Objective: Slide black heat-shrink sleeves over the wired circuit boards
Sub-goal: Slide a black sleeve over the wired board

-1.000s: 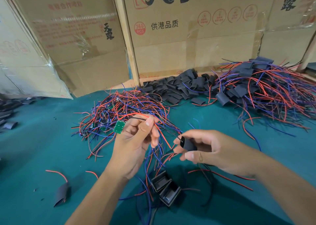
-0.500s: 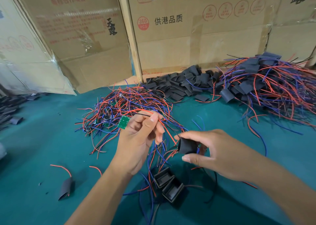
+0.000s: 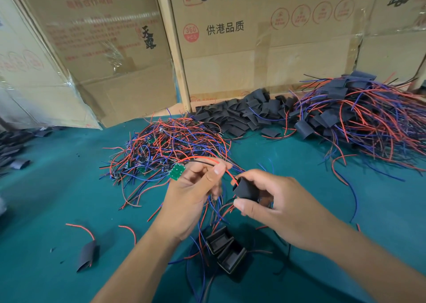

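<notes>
A teal work mat (image 3: 46, 199) fills the scene and serves as the landmark. Along its far edge stand large printed cardboard cartons (image 3: 265, 56). At the mat's far right lies a big heap of finished boards (image 3: 359, 122), red and blue wires trailing from black sleeves. Left of that heap, against the cartons, sits a pile of empty black heat-shrink sleeves (image 3: 244, 116). Toward the mat's centre spreads a tangle of unsleeved wired boards (image 3: 166, 148).

Above the mat's near centre, the left hand (image 3: 193, 196) pinches a bundle of wires between thumb and fingers; a small green circuit board (image 3: 176, 171) hangs from them at the hand's far-left side. Just beside it, the right hand (image 3: 279, 208) pinches one black sleeve (image 3: 244, 189) between thumb and fingertips, its mouth turned toward the wires, a red wire (image 3: 230, 176) touching its rim.

Below the hands rest two small black housings (image 3: 227, 253). Near the mat's near-left lies a stray sleeved piece (image 3: 86, 257).

The sleeve looks light, soft and easily flattened, so holding it by its edges should keep the mouth open. The thin wires look floppy; gripping them close together probably helps threading. The board seems light but stiff.
</notes>
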Demonstrator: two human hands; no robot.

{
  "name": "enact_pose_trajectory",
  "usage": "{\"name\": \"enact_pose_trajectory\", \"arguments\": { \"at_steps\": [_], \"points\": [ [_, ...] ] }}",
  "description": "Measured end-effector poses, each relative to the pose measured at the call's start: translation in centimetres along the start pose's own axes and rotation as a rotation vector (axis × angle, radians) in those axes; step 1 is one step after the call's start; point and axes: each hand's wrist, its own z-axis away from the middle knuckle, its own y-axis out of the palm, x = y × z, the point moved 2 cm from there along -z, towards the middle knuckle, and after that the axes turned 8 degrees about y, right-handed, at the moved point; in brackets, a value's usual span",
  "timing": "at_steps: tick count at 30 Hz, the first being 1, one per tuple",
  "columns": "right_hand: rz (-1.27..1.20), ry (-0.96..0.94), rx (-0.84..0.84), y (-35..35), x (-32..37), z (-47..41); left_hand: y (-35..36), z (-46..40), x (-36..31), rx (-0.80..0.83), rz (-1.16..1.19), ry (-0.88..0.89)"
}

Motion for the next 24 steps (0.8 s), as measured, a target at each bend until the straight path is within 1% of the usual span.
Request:
{"name": "enact_pose_trajectory", "arguments": {
  "at_steps": [3, 6, 9, 12, 15, 19, 22, 24],
  "points": [
    [-0.349, 0.132, 0.121, 0.2, 0.0, -0.1, 0.0, 0.2, 0.2, 0.065, -0.116, -0.001],
    [-0.599, 0.197, 0.178, 0.1, 0.1, -0.1, 0.2, 0.4, 0.3, 0.149, -0.182, 0.013],
    [-0.748, 0.284, 0.19, 0.1, 0.0, -0.1, 0.4, 0.4, 0.0, 0.238, -0.184, 0.051],
    [-0.834, 0.34, 0.197, 0.2, -0.2, -0.1, 0.5, 0.3, -0.2, 0.241, -0.214, 0.036],
    [-0.818, 0.312, 0.169, -0.1, -0.4, -0.3, 0.3, 0.4, -0.2, 0.24, -0.145, -0.064],
    [-0.537, 0.192, 0.039, -1.7, -0.9, -0.7, 0.1, 0.6, -0.2, 0.277, 0.062, -0.286],
    [-0.398, 0.157, -0.013, -3.3, -1.5, -0.9, -0.1, 0.2, -0.5, 0.21, 0.206, -0.37],
    [-0.341, 0.161, -0.012, -4.0, -1.9, -1.0, -0.2, -0.1, -0.6, 0.141, 0.195, -0.366]
  ]
}}
